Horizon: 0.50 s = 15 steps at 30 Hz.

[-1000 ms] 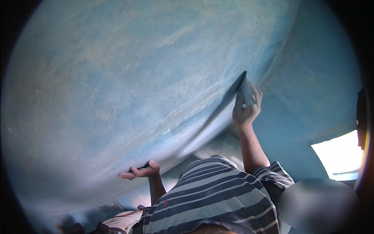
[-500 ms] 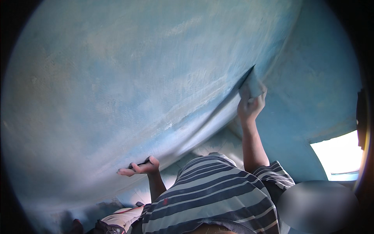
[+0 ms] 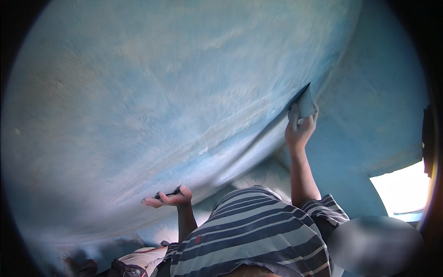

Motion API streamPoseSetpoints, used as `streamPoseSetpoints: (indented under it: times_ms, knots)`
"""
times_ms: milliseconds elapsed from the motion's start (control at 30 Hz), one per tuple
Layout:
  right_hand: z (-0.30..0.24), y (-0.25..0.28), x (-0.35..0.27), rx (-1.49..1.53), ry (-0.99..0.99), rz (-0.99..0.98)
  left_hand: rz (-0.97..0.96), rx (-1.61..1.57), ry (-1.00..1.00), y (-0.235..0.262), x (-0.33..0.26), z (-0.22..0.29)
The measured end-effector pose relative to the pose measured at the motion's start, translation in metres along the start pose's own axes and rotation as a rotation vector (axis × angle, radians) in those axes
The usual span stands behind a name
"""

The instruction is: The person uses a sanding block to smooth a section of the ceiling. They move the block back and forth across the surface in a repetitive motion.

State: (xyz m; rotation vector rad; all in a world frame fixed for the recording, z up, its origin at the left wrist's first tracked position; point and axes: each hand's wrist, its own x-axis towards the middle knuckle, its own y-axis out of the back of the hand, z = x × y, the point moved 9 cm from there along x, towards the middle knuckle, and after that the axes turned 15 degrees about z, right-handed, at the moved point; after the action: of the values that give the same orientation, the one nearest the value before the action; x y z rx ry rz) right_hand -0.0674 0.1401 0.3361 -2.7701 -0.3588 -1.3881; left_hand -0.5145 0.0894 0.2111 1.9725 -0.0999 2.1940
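A blue plastered ceiling (image 3: pixel 152 92) fills most of my view, its skim uneven and streaked with paler patches, curving down to meet a blue wall (image 3: pixel 369 115) along a corner line at upper right. Beside that wall, at the right edge, a bright window opening (image 3: pixel 401 189) glares white. Below, a person in a grey-and-navy striped shirt (image 3: pixel 258 235) stands between me and the lower part of the room, blocking whatever lies behind; both of the raised arms belong to this person. At the bottom left a darker, blurred jumble sits under the ceiling's edge, too dim for me to make out.

The right hand (image 3: pixel 300 129) reaches up to the ceiling near the corner line, its grip closed around the lower part of a flat plastering blade (image 3: pixel 305 102), whose pale face is tilted and whose upper edge touches the plaster. The left hand (image 3: pixel 168 199) is held lower, palm up and fingers loosely curled, well apart from the right; a small dark tool (image 3: pixel 170 193) lies across it, mostly hidden by the fingers, so I cannot tell what kind it is. No container shows in my view.
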Motion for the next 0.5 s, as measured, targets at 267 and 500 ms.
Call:
streamPoseSetpoints:
  times_ms: [267, 500]
  knots:
    - [0.018, -0.006, -0.016, 0.057, -0.015, 0.027, -0.006, -0.017, 0.121, -0.001, -0.003, 0.004]
    - [-0.036, -0.003, -0.023, 0.064, 0.145, 0.042, 0.011, -0.032, 0.095, -0.002, -0.006, 0.002]
